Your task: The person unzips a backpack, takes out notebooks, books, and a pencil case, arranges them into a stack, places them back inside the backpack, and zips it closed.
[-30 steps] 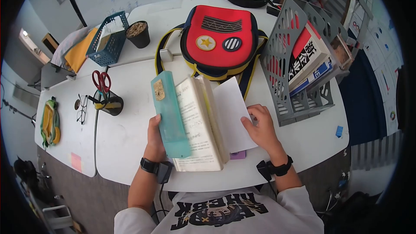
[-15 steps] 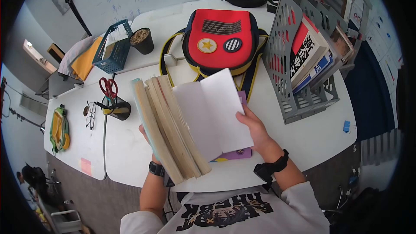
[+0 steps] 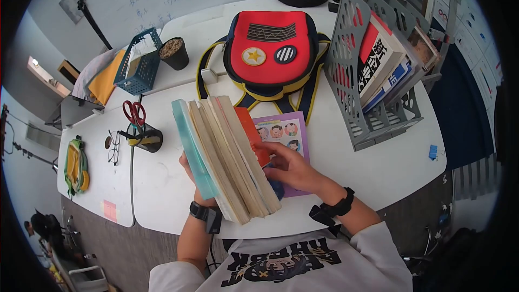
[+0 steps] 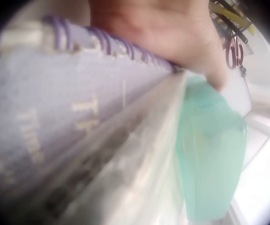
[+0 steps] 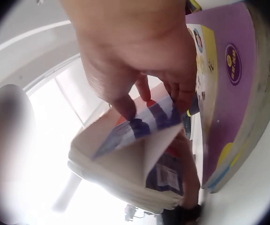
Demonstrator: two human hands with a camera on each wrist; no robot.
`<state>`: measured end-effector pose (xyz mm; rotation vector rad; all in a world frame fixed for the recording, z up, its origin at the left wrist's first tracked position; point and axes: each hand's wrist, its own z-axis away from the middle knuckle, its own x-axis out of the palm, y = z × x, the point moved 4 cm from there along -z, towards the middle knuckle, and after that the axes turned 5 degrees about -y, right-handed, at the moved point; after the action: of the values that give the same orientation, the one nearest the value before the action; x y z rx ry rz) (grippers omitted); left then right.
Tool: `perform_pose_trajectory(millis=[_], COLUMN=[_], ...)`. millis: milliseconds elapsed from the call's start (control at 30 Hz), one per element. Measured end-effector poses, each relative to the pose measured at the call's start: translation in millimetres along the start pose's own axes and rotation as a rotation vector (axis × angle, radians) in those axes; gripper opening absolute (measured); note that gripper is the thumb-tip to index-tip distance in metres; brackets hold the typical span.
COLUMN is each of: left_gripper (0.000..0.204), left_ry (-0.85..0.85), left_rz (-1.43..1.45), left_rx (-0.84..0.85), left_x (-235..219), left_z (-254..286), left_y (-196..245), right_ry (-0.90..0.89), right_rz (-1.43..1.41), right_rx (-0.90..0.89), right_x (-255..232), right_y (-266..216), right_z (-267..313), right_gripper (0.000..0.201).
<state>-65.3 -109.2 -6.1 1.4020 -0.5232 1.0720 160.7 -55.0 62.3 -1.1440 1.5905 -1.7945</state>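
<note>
My left hand [image 3: 204, 197] holds a thick book [image 3: 227, 157] from its left side, page edges tilted upward. A translucent teal case [image 3: 194, 151] lies along the book's left side, against my palm. In the left wrist view a lilac cover [image 4: 78, 89] with purple spiral binding is close under the left hand, with the teal case beyond it. My right hand [image 3: 296, 170] pinches the book's orange and blue cover [image 5: 146, 119] between thumb and fingers, the cover bent away from the pages. A purple picture book [image 3: 299, 130] lies on the table beneath, partly hidden by this hand.
A red backpack [image 3: 273, 48] lies behind the book. A grey file rack [image 3: 373, 130] with several books stands at the right. To the left are a pen cup [image 3: 151, 141] with scissors, eyeglasses [image 3: 113, 151], a blue basket [image 3: 132, 78] and a plant pot [image 3: 175, 59].
The book's white blank leaves have swung shut from the right side. My right hand has moved left from them onto the orange cover, and more of the purple picture book shows.
</note>
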Motion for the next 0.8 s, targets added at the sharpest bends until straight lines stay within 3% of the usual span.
perform_pose_trajectory(millis=[67, 167, 233, 267, 367, 433, 500, 567, 633, 700, 767, 800], left_gripper=[0.069, 0.069, 0.069, 0.069, 0.070, 0.071, 0.071, 0.069, 0.065, 0.069, 0.077, 0.085], left_ry=[-0.003, -0.018, -0.028, -0.030, -0.047, -0.056, -0.100, -0.110, -0.106, -0.133, -0.067, -0.103], left_rz=[0.004, 0.019, 0.035, 0.045, 0.007, -0.038, -0.122, -0.104, -0.407, -0.502, -0.801, -0.783], left_rx=[-0.007, -0.020, -0.029, -0.033, 0.022, 0.080, -0.064, -0.116, -0.211, -0.218, -0.216, -0.246], left_x=[-0.5, -3.8, -6.0, -6.7, 19.4, 32.2, 34.3, 33.7, 38.6, 57.4, 74.8, 79.9], left_z=[0.2, 0.7, 1.0, 1.2, 5.5, 5.2, 5.0, 4.7, 2.3, 0.8, 0.5, -1.5], left_y=[-1.5, -4.4, -6.4, -7.3, -3.1, 2.9, -0.3, 0.2, -1.3, -5.6, -7.6, -9.6], right_ry=[0.042, 0.134, 0.302, 0.304, 0.307, 0.183, 0.156, 0.222, 0.145, 0.127, 0.130, 0.128], right_rz=[0.117, -0.034, 0.584, 0.585, 0.523, 0.078, 0.063, -0.333, -0.091, 0.016, 0.024, 0.027], right_rx=[-0.031, 0.026, -0.139, -0.139, -0.138, -0.157, -0.161, 0.097, 0.110, 0.079, 0.086, 0.095], right_x=[0.8, -7.1, -10.1, -8.8, -2.6, 1.7, -4.4, -11.9, -9.9, -11.7, -13.9, -14.7], right_y=[2.9, 15.3, 6.2, 3.6, -12.5, -17.7, -14.6, 0.2, -5.4, 2.8, -5.4, -8.7], right_z=[-0.6, -3.3, -1.1, 0.0, 2.3, 2.5, 4.3, 7.2, 2.2, -0.2, 2.7, 4.7], right_gripper=[0.052, 0.057, 0.054, 0.054, 0.052, 0.048, 0.051, 0.062, 0.083, 0.081, 0.079, 0.078])
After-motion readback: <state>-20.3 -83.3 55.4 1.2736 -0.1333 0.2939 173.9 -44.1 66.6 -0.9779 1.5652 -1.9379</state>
